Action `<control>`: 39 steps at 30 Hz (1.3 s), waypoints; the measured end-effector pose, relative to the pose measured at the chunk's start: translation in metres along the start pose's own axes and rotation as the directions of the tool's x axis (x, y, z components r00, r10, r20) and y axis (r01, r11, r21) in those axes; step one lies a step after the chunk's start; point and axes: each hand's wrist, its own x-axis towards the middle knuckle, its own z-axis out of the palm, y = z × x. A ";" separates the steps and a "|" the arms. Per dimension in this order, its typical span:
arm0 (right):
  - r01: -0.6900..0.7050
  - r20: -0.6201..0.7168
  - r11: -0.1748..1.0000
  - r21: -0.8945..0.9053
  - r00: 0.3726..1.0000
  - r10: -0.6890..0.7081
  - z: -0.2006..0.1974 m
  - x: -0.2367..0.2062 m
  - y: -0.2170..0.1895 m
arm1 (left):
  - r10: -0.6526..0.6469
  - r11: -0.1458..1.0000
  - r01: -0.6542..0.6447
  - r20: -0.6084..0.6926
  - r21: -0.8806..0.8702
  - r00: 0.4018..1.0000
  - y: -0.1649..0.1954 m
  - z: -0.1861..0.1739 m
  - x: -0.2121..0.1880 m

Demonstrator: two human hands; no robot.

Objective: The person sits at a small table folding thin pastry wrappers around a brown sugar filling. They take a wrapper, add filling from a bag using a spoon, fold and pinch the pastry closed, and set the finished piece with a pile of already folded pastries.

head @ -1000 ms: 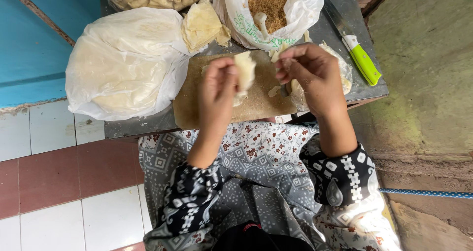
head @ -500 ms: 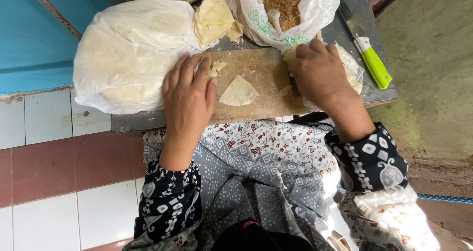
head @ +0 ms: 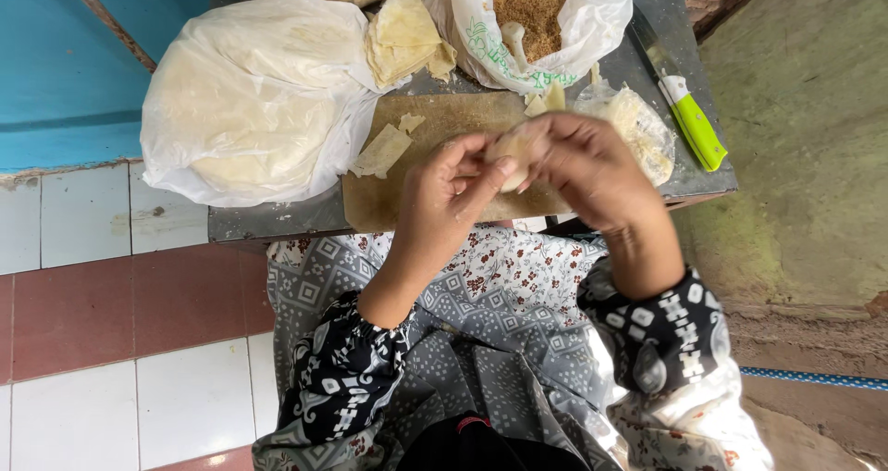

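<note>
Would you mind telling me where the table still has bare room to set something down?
Bare board lies between the pastry scraps and the hands; a thin table strip runs under the big white bag. The back edge is crowded with bags, with the knife at right.

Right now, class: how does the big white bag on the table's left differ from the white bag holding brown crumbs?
The big white bag bulges, mostly closed over pale sheets; the crumb bag gapes open, with a pale handle sticking out of brown crumbs. The big white bag is plain and larger; the crumb bag carries green print. Both are thin white plastic beside the cutting board.
</note>
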 end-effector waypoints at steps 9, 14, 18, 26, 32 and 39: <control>-0.111 -0.280 0.972 -0.209 0.959 0.050 0.056 -0.037 0.050 | -0.031 0.961 0.046 -0.059 0.271 0.998 0.002 -0.019 -0.077; 0.073 -0.024 0.752 -0.655 0.993 -0.117 0.075 -0.054 0.045 | 0.291 0.810 -0.258 0.021 0.526 0.957 0.015 -0.032 -0.090; -0.058 -0.158 0.879 -0.473 0.987 -0.021 0.082 -0.038 0.044 | 0.171 0.913 -0.146 -0.033 0.382 0.985 0.006 -0.032 -0.071; -0.184 -0.364 0.641 -0.745 0.918 -0.160 0.076 0.018 0.043 | 0.202 0.759 -0.034 -0.186 0.651 0.962 -0.004 -0.040 -0.021; -0.182 -0.309 0.364 -0.913 0.894 -0.326 0.083 0.017 0.041 | 0.316 0.394 -0.045 -0.090 0.918 0.944 0.004 -0.036 -0.013; -0.183 -0.383 0.421 -0.888 0.801 -0.460 0.047 -0.035 0.017 | 0.287 0.107 -0.204 0.166 0.973 0.943 0.012 -0.034 -0.012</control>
